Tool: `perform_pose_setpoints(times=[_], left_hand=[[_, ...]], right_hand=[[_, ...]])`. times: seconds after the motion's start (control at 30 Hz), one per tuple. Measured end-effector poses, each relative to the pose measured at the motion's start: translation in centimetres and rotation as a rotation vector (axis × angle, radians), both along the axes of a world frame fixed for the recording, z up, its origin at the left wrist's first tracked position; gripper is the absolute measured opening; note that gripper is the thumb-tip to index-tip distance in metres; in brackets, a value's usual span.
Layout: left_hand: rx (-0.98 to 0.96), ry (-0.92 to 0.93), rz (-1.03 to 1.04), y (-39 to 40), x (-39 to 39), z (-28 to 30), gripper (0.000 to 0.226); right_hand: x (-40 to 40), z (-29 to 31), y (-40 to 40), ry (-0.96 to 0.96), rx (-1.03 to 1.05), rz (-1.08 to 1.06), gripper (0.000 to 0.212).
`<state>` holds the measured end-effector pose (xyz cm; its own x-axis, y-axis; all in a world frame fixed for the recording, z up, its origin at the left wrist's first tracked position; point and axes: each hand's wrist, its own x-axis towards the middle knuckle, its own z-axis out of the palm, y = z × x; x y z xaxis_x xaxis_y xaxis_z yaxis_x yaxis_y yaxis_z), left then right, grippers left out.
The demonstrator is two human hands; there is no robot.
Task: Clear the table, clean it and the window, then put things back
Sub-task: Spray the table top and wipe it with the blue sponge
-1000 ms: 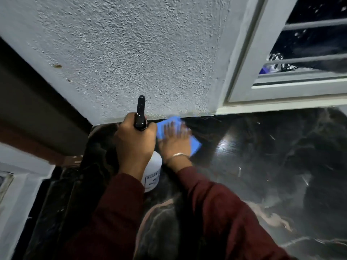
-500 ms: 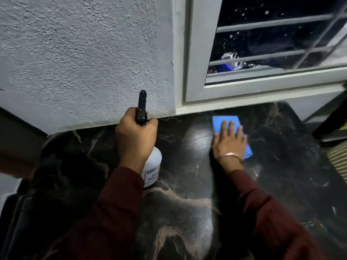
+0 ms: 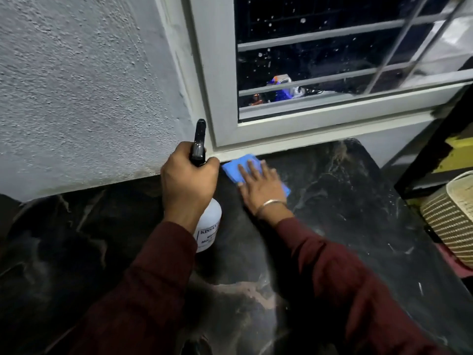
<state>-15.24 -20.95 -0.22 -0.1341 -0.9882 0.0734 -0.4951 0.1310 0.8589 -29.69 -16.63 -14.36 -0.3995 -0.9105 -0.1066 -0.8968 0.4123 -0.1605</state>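
Note:
My left hand grips the black trigger head of a white spray bottle, held upright over the dark marble table. My right hand lies flat with straight fingers on a blue cloth, pressing it to the tabletop at the back edge, just under the corner of the window frame. The window glass is dark and speckled with droplets behind grey bars.
A rough grey wall runs along the table's back left. A woven basket stands off the table's right edge. A few small objects sit on the ledge behind the glass.
My right hand has slid the blue cloth left and back toward the wall, close beside the spray bottle. The view has shifted, showing more window and the basket.

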Motion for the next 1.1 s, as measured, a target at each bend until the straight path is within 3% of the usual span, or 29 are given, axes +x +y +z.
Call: perform_pose_setpoints(times=[0.13, 0.23, 0.3, 0.43, 0.53, 0.77, 0.87, 0.97, 1.1], left_hand=[[0.011, 0.006, -0.038, 0.7, -2.0, -0.2, 0.028], [0.01, -0.008, -0.073, 1.3, -3.5, -0.2, 0.025], [0.034, 0.003, -0.082, 1.4, -4.6, -0.3, 0.024], [0.043, -0.01, -0.088, 1.1, -7.1, -0.5, 0.021], [0.023, -0.006, -0.104, 1.2, -8.4, -0.5, 0.02], [0.04, 0.001, -0.159, 2.4, -9.4, -1.5, 0.026], [0.054, 0.005, -0.198, 3.1, -9.7, -2.0, 0.024], [0.078, -0.014, -0.205, 3.6, -10.4, -1.9, 0.023], [0.034, -0.03, -0.194, 4.6, -11.0, -1.4, 0.014]], right_hand=[[-9.8, 0.2, 4.6, 0.012, -0.018, -0.356, 0.056], [-10.6, 0.1, 6.0, 0.025, 0.01, -0.521, 0.059], [-7.2, 0.1, 4.7, 0.036, 0.009, -0.379, 0.067], [1.4, 1.0, 2.1, -0.069, -0.133, 0.122, 0.056], [-0.4, 1.3, 1.6, -0.081, -0.101, 0.214, 0.054], [-18.8, -0.1, 7.1, 0.06, -0.041, -0.447, 0.051], [-21.2, 0.4, 8.9, 0.049, -0.068, -0.59, 0.052], [-15.6, 0.6, 6.9, 0.097, 0.012, -0.433, 0.063], [-2.6, -0.5, 6.7, -0.001, -0.017, 0.074, 0.061]])
